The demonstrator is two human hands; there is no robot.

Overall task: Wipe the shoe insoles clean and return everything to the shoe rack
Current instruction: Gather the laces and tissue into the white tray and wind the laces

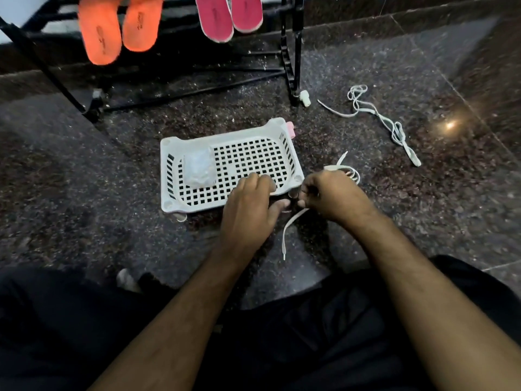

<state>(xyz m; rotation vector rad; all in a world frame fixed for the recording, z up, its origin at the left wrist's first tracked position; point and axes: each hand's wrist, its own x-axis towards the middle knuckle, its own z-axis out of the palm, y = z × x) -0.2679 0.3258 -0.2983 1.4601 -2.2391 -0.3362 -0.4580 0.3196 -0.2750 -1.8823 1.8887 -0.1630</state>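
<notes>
2 orange insoles (117, 26), 2 pink insoles (229, 14), white grid-patterned basket (225, 136), speckled dark floor (366, 193).

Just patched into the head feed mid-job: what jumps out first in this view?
The two hands meet at centre: the right hand grips a white shoelace while the left hand rests on the near rim of the white perforated basket on the dark stone floor. At the top, orange insoles and pink insoles sit on the black shoe rack. A second loose lace lies on the floor to the right.
</notes>
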